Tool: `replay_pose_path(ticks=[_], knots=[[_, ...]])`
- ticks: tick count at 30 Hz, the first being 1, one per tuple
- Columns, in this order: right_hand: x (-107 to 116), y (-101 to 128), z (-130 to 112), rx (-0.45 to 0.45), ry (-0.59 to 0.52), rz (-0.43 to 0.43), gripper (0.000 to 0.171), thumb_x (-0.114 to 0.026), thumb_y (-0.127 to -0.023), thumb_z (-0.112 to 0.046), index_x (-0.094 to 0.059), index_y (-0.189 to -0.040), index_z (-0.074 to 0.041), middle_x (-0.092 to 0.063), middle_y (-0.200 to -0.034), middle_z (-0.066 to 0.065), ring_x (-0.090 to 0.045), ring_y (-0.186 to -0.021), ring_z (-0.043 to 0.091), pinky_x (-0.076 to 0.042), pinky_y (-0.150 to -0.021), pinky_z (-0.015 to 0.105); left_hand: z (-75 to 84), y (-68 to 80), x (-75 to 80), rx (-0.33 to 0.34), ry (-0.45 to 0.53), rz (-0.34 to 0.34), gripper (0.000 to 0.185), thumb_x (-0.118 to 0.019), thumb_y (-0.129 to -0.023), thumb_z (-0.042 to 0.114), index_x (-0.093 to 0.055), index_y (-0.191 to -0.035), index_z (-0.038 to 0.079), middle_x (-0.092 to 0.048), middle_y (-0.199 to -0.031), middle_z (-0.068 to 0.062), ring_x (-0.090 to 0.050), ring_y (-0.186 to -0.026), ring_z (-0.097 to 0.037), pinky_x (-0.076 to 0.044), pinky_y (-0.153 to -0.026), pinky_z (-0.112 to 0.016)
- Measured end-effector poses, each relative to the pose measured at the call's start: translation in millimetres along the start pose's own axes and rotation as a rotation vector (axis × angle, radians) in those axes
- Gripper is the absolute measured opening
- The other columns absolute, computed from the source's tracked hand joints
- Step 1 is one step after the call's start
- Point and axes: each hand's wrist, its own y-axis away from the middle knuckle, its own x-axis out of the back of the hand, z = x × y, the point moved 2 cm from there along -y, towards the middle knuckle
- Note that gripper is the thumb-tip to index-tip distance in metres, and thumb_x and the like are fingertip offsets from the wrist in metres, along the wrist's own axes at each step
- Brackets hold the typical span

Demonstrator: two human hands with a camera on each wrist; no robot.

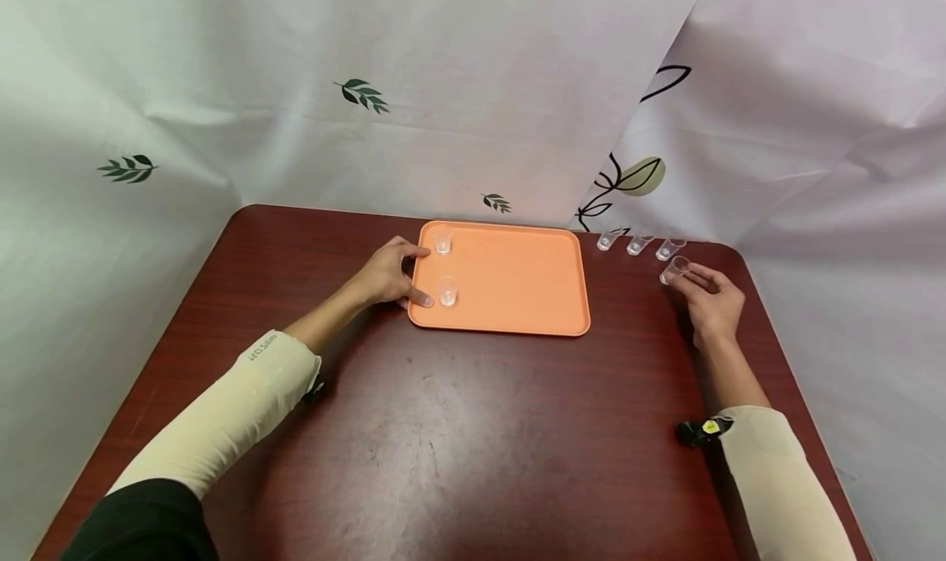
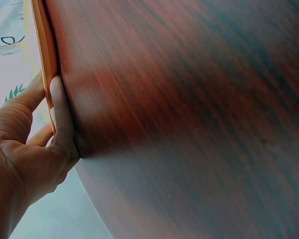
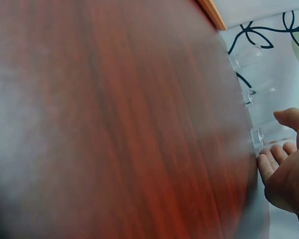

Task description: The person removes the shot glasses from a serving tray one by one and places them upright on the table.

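Observation:
An orange tray (image 1: 510, 282) lies near the table's back edge, with two small clear cups standing at its left end, a far cup (image 1: 443, 241) and a near cup (image 1: 447, 291). My left hand (image 1: 388, 275) grips the tray's left rim. In the left wrist view, that hand's fingers (image 2: 61, 107) lie along the outside of the rim. Over on the right, my right hand (image 1: 713, 302) holds a small clear plastic cup (image 1: 671, 270) between thumb and fingers. In the right wrist view, the thumb (image 3: 288, 117) is above a clear cup (image 3: 264, 135) and the fingertips are below it.
Three more clear cups, a left one (image 1: 608, 240), a middle one (image 1: 638, 245) and a right one (image 1: 668, 249), stand in a row along the back edge, right of the tray. A patterned white curtain (image 1: 443, 150) hangs close behind the dark red wooden table (image 1: 480, 429).

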Motion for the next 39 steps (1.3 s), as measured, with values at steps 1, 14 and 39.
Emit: replay_pose_path(ticks=[1,14,39], knots=[[1.7,0.9,0.0,-0.001,0.001,0.0,0.044,-0.097,-0.082,0.003,-0.083,-0.122,-0.008,-0.082,-0.089,-0.013,-0.077,-0.086,-0.003,-0.063,-0.074,0.006,-0.2,-0.2,-0.4,0.001,0.001,0.0,0.099,-0.107,-0.073,0.004,-0.06,-0.161,0.002,-0.048,-0.154,-0.019,-0.069,-0.086,-0.03,-0.071,-0.058,-0.036],[21.1,20.3,-2.3,-0.089,-0.013,-0.041,0.041,-0.094,-0.086,0.006,-0.083,-0.122,-0.009,-0.084,-0.089,-0.014,-0.08,-0.084,-0.004,-0.066,-0.075,0.009,-0.5,-0.1,-1.6,-0.01,-0.001,-0.001,0.1,-0.107,-0.073,0.003,-0.06,-0.161,0.002,-0.048,-0.155,-0.019,-0.069,-0.103,-0.036,-0.072,-0.059,-0.037],[-49.6,69.7,-3.3,0.061,0.119,-0.371,0.033,-0.089,-0.096,-0.004,-0.079,-0.128,0.0,-0.085,-0.097,-0.018,-0.081,-0.094,-0.006,-0.064,-0.087,0.007,-2.0,0.3,0.5,-0.029,-0.032,0.002,0.1,-0.107,-0.074,0.006,-0.059,-0.162,0.001,-0.048,-0.156,-0.02,-0.065,-0.125,-0.041,-0.071,-0.058,-0.034]])
